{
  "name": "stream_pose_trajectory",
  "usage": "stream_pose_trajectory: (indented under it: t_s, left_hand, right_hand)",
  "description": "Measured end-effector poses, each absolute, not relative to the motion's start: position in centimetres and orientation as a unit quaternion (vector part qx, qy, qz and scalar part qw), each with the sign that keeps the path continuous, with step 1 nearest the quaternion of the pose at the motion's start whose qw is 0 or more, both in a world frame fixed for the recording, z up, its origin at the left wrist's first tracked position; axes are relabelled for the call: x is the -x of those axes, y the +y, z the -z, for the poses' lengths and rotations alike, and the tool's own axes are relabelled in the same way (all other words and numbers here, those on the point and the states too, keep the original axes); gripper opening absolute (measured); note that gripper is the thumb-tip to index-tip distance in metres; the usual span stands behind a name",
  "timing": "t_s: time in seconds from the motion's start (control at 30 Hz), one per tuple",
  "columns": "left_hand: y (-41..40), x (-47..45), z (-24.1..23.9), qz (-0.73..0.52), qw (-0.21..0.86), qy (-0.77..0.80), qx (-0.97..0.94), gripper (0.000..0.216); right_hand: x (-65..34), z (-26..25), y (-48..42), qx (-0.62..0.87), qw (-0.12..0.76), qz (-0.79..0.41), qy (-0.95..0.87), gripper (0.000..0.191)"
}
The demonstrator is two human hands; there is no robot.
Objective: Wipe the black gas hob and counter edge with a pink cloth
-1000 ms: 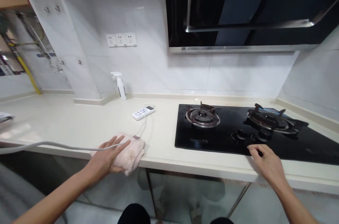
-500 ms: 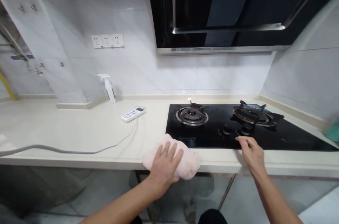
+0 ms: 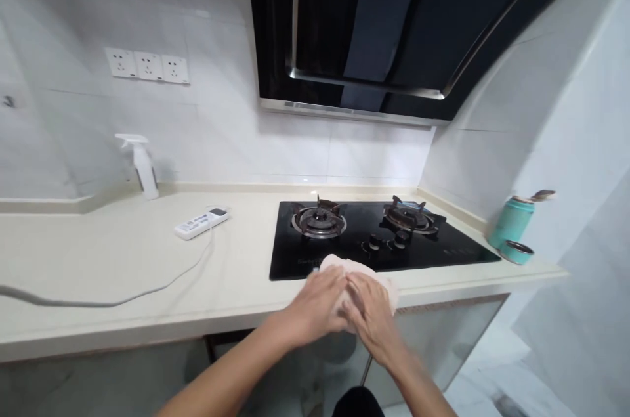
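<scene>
A pale pink cloth (image 3: 357, 265) lies bunched at the counter's front edge, just before the black gas stove (image 3: 305, 262). My left hand (image 3: 319, 302) grips its left part, fingers bent over it. Right beside it, my right hand (image 3: 371, 312) is closed on the same cloth, the two hands touching or nearly so. Much of the cloth is hidden beneath my fingers. Behind the hands are two stove knobs (image 3: 375, 241) and the left burner (image 3: 319, 221).
A white remote control (image 3: 201, 224) with a cable (image 3: 162, 287) lies left on the counter (image 3: 123, 243). Behind it stands a white spray bottle (image 3: 144, 171). At the right end are a green canister (image 3: 512, 222) and its lid-like dish (image 3: 516, 253). A black range hood (image 3: 394, 29) overhangs the stove.
My right hand has come left from near the stove knobs onto the cloth. The cloth and my left hand have shifted right along the counter edge. The view has turned right.
</scene>
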State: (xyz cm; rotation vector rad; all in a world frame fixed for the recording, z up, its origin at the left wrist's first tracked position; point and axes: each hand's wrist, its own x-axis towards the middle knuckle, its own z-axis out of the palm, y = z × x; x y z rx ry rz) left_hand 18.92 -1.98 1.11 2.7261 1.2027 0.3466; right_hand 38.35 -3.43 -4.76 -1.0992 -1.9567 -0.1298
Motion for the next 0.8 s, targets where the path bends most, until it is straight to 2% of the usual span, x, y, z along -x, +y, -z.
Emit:
stream_pose_trajectory:
  t_s: [0.07,0.17,0.3,0.4,0.53,0.7,0.8]
  left_hand:
    - [-1.6,-13.9,-0.9,-0.16,0.049,0.448,-0.878,0.062]
    - [-0.1,-7.1,0.5,-0.243,0.003,0.538,-0.807,0.05]
    - [1.2,-2.5,2.6,-0.266,-0.017,0.612,-0.745,0.047]
    - [1.3,-2.3,3.2,-0.253,-0.012,0.618,-0.745,0.047]
    - [1.1,-2.9,3.0,-0.249,-0.01,0.62,-0.744,0.044]
    - [1.1,-2.8,2.7,-0.254,-0.011,0.622,-0.74,0.044]
    - [1.1,-2.8,2.3,-0.235,0.001,0.631,-0.739,0.046]
  right_hand:
    - [-37.8,5.0,-3.1,0.468,0.346,0.093,-0.808,0.053]
    - [-35.8,3.9,-2.3,0.499,0.255,0.131,-0.818,0.056]
    - [-33.6,1.5,-0.9,0.498,0.252,0.093,-0.824,0.029]
    - [-33.8,-0.2,1.1,0.506,0.285,0.02,-0.814,0.024]
    - [-35.3,-2.7,5.4,0.595,0.334,0.02,-0.73,0.033]
    - [-35.9,-4.0,9.4,0.677,0.197,0.02,-0.708,0.046]
    - [-35.7,-2.9,9.4,0.66,0.162,0.005,-0.734,0.06]
